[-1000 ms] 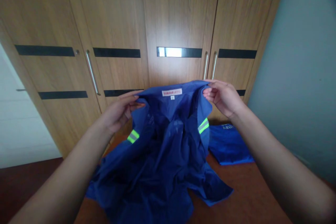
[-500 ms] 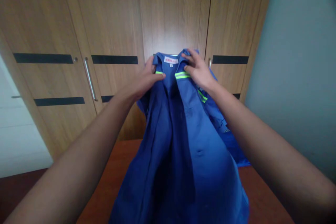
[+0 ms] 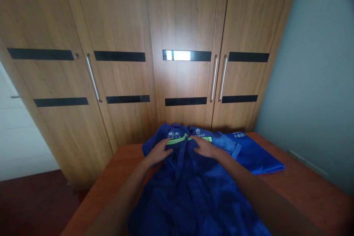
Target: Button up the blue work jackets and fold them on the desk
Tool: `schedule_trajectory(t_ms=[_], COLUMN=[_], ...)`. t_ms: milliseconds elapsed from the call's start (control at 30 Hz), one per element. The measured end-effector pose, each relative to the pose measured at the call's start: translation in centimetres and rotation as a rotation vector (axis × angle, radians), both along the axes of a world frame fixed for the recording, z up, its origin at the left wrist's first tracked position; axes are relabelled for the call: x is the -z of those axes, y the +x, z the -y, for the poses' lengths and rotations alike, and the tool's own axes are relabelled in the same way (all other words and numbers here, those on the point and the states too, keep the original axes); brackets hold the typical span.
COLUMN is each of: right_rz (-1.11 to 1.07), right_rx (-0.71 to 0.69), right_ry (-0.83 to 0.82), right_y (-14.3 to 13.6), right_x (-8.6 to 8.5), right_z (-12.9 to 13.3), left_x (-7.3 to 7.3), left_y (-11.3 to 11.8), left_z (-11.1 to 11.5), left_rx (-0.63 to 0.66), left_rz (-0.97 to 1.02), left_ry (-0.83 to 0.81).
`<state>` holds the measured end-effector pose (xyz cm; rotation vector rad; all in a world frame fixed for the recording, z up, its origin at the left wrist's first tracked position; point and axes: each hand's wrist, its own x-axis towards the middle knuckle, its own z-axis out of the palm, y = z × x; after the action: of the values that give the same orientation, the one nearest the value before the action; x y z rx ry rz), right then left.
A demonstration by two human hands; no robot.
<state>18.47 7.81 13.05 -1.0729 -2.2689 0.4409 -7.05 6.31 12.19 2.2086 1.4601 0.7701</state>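
Observation:
A blue work jacket (image 3: 190,184) lies front up on the reddish-brown table, its upper end toward the wardrobe. Yellow-green strips and white printing cross its chest. My left hand (image 3: 159,152) rests on the left chest by the strip, fingers stretched out and thumb apart. On the other side of the front opening, my right hand (image 3: 205,148) lies on the fabric just below the right strip, with its thumb also spread. Neither hand shows cloth gripped in it. The jacket's lower end runs out of view at the bottom.
A folded bright-blue cloth (image 3: 260,158) with white lettering lies right of the jacket, partly under its sleeve. The table (image 3: 110,177) reaches back to a wooden wardrobe (image 3: 182,11) with metal handles. A pale wall (image 3: 312,81) stands on the right.
The jacket, held up by its collar before, has come down onto the table with its front panels closer together. Both hands have let go of the collar and moved down to the chest.

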Motion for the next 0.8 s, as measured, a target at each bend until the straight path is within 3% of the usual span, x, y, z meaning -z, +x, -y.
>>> schedule_trajectory(t_ms=[100, 233, 300, 367, 467, 533, 667, 800], right_rz=[0.071, 0.191, 0.244, 0.286, 0.335, 0.35, 0.335, 0.312], right_rx=[0.036, 0.157, 0.218, 0.231, 0.197, 0.205, 0.238, 0.226], right_ry=[-0.028, 0.028, 0.064, 0.09, 0.089, 0.075, 0.06, 0.059], right_y=[2.5, 5.3, 5.4, 4.7, 2.8, 1.5, 0.0, -0.5], right_x=[4.0, 7.9, 9.2, 10.3, 11.5, 12.0, 12.1, 11.9], right_z=[1.2, 4.7, 7.0, 9.1, 10.8, 10.8, 8.9, 7.2], left_x=[2.6, 4.6, 5.1, 5.7, 6.4, 6.5, 5.9, 5.8], left_y=[-3.1, -6.1, -6.5, -6.1, -5.4, -5.6, -8.6, -12.0], left_z=[2.5, 6.3, 7.9, 8.9, 9.8, 10.1, 11.2, 13.8], left_rx=[-0.172, -0.341, -0.354, -0.284, -0.175, -0.173, -0.287, -0.428], left_rz=[-0.084, -0.239, -0.317, -0.313, -0.247, -0.23, -0.22, -0.193], left_ry=[0.003, -0.076, -0.15, -0.191, -0.2, -0.19, -0.134, -0.109])
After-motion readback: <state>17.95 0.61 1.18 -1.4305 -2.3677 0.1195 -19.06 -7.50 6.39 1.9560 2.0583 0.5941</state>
